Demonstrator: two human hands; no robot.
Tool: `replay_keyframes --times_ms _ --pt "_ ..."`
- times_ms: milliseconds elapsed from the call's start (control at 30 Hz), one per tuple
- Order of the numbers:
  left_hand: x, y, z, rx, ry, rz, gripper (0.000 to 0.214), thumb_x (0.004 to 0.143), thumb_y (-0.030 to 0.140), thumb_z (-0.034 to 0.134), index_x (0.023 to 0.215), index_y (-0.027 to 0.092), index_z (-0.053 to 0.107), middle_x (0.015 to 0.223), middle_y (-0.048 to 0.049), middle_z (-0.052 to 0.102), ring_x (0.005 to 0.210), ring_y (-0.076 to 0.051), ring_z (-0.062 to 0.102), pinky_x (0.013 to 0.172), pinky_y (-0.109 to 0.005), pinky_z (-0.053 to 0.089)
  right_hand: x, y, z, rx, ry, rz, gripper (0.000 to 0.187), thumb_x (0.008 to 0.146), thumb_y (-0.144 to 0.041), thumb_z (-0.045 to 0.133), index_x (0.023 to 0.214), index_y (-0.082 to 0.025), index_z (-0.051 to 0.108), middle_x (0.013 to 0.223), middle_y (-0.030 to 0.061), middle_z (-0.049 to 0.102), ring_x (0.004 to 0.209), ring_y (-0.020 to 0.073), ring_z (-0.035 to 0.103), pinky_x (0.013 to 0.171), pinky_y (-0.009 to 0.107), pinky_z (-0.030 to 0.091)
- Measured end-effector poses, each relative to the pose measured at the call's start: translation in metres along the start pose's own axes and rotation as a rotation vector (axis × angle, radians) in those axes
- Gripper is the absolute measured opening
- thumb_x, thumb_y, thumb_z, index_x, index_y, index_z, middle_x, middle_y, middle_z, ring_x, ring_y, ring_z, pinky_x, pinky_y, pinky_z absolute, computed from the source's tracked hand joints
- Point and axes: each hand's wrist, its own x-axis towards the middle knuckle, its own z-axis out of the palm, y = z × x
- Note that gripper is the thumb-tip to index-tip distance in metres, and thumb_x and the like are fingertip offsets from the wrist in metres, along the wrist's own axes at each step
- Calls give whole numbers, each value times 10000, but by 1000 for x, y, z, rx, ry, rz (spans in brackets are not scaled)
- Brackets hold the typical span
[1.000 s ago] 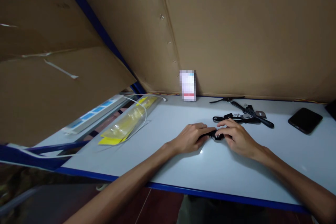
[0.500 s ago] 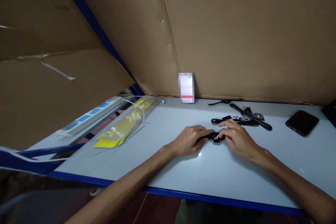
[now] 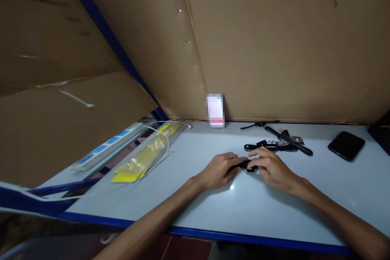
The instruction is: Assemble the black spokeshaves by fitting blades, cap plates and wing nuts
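Note:
A black spokeshave (image 3: 251, 167) lies low over the table between my two hands. My left hand (image 3: 217, 169) is closed round its left handle, fingers pressed along it. On the middle body rest the bent fingertips of my right hand (image 3: 271, 170), closed in at the tool; what small part they pinch there is hidden. Just beyond my right hand are more black spokeshave bodies: one long-handled body (image 3: 300, 147) lies across another (image 3: 251, 147). Small screws and a grey metal plate (image 3: 297, 140) lie among them.
A thin black tool (image 3: 258, 124) lies at the back edge. A phone (image 3: 215, 110) leans on the cardboard wall (image 3: 274, 48). On the right lies a black wallet-like object (image 3: 346, 146). To the left are a clear bag with yellow card (image 3: 149, 152), a white cable and a power strip (image 3: 106, 148).
My right fingertips have shifted slightly left over the middle of the spokeshave, covering the silver part that showed there. My left hand keeps its grip. The whole view has tilted up a little.

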Motion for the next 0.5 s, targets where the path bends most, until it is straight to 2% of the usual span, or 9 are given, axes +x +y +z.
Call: replay_keyframes --times_ms 100,233,300,367,500 --pt "0 -1 1 9 0 -2 436 974 166 469 1399 211 554 982 -69 692 868 -213 644 752 -351 525 0 1 -1 4 11 11 454 763 118 464 858 -211 762 1207 84 670 1087 230 601 899 428 526" --pt "-2 -3 3 4 -3 -12 420 987 184 467 1396 215 558 996 -77 691 873 -214 640 754 -353 522 1 2 -1 5 25 31 473 813 88 453 1025 -195 768 1201 118 668 1128 252 589 927 465 519" --pt "-3 -3 3 -7 -5 -13 413 990 185 465 1390 222 564 1003 -75 691 871 -210 638 758 -349 520 1 2 0 17 6 23 521 805 95 455 1070 -228 766 1219 90 667 1137 230 590 939 441 519" --pt "-3 -3 2 -16 -8 -13 415 993 189 461 1395 224 560 1007 -71 692 876 -207 637 767 -347 519 1 1 0 30 -9 16 537 785 107 462 1037 -251 773 1229 63 665 1131 211 594 946 422 516" --pt "-2 -2 1 1 -16 -23 418 991 193 449 1393 212 562 1001 -70 691 875 -208 638 758 -341 512 1 0 -1 29 12 31 392 863 29 506 1014 -218 770 1201 84 661 1108 217 588 942 414 501"
